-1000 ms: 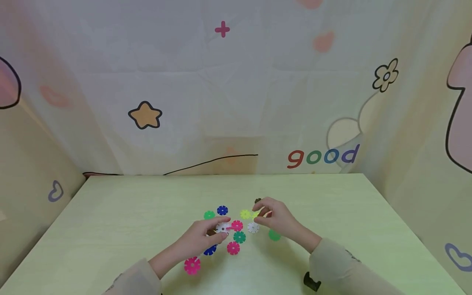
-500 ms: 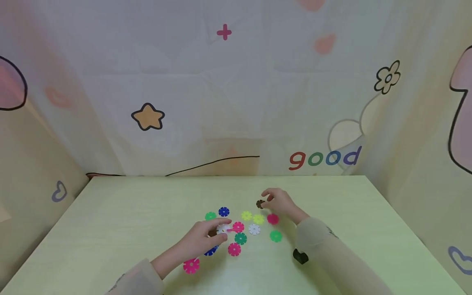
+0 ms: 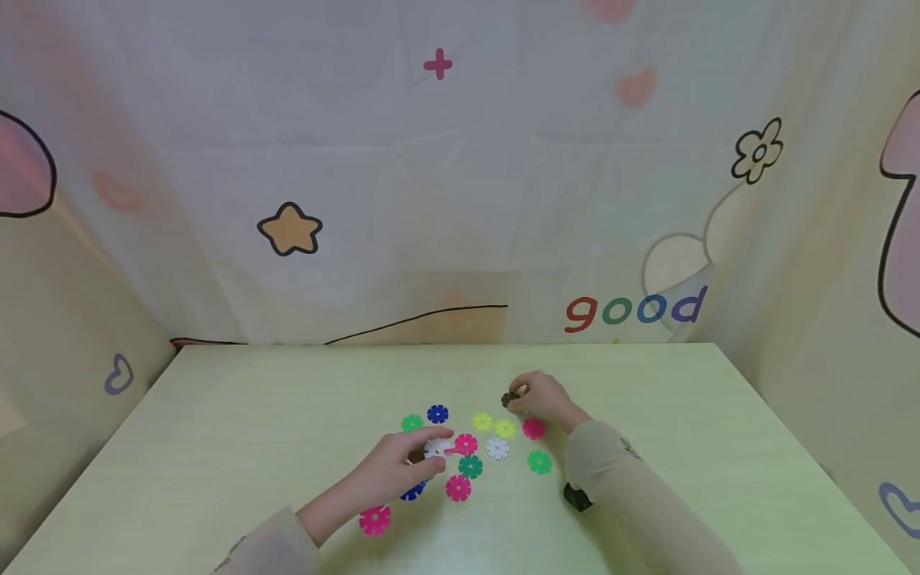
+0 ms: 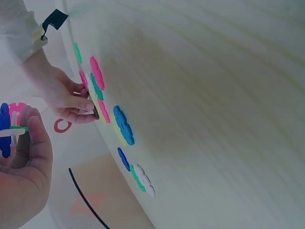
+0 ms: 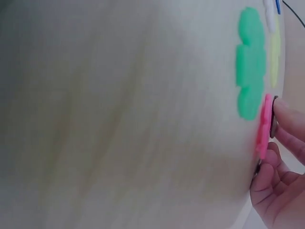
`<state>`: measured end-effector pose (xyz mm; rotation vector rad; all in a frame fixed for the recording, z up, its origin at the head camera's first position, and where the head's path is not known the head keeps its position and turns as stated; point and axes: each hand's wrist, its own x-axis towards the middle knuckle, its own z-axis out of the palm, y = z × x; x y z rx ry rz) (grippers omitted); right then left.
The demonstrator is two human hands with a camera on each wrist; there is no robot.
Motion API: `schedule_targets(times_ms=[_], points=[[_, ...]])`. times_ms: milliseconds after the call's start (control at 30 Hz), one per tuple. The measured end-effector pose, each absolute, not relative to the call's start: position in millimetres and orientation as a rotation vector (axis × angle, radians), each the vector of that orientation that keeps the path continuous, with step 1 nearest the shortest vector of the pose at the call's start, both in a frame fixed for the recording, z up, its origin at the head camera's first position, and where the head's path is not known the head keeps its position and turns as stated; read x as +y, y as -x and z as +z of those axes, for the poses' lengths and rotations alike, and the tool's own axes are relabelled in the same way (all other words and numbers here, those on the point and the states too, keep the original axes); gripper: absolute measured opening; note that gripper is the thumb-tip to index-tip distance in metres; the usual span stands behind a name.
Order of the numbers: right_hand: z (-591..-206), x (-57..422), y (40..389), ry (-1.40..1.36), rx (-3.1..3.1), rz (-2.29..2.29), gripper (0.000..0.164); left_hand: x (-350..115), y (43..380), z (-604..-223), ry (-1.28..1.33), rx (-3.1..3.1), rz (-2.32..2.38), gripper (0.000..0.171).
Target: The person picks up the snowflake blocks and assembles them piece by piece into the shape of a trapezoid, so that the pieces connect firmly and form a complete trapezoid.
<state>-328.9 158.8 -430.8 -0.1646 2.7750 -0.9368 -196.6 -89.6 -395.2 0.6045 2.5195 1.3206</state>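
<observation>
In the head view my left hand [image 3: 391, 465] grips a cluster of joined snowflake discs above the table. A white disc [image 3: 435, 451] shows between its thumb and fingers; a blue disc [image 3: 413, 490] and a pink disc [image 3: 374, 520] stick out below. The left wrist view shows the cluster's blue disc [image 4: 5, 129] edge-on, with green and white parts partly hidden by the fingers. At the far side of the loose discs, my right hand [image 3: 546, 398] pinches a brown snowflake disc [image 3: 508, 399] between thumb and fingertips. That brown disc [image 5: 274, 117] is seen edge-on in the right wrist view.
Loose discs lie flat between the hands: yellow [image 3: 505, 429], white [image 3: 497, 449], dark green [image 3: 470, 466] and pink [image 3: 458, 488] among them. Close to the right wrist lie a pink disc [image 3: 533, 429] and a light green disc [image 3: 539, 461]. A printed curtain [image 3: 359, 200] hangs behind the table.
My right hand has moved away from me, from above the yellow and pink discs to the brown one, and its fingers have come together on it. The left hand keeps its hold, nearly still.
</observation>
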Motion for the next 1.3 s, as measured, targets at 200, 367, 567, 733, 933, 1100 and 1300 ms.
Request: schedule_targets(times_ms=[200, 367, 567, 733, 933, 1100, 1300], points=[[-428, 155, 321, 0.188, 2.785, -0.956, 0.017, -90, 197, -395, -0.608, 2.526, 1.320, 0.039], [-424, 152, 307, 0.262, 2.754, -1.012, 0.011, -90, 198, -395, -0.584, 2.538, 1.325, 0.040], [-413, 150, 290, 0.315, 2.680, -1.216, 0.010, -90, 200, -394, -0.561, 2.516, 1.373, 0.040], [-397, 147, 272, 0.431, 2.514, -1.397, 0.012, -92, 202, -394, -0.551, 2.478, 1.421, 0.042], [-379, 143, 250, 0.557, 2.354, -1.463, 0.018, -91, 203, -395, -0.539, 2.460, 1.451, 0.044], [-372, 138, 240, 0.552, 2.286, -1.511, 0.020, -90, 202, -395, -0.547, 2.443, 1.483, 0.045], [-369, 135, 234, 0.529, 2.277, -1.540, 0.021, -88, 201, -395, -0.556, 2.436, 1.503, 0.047]])
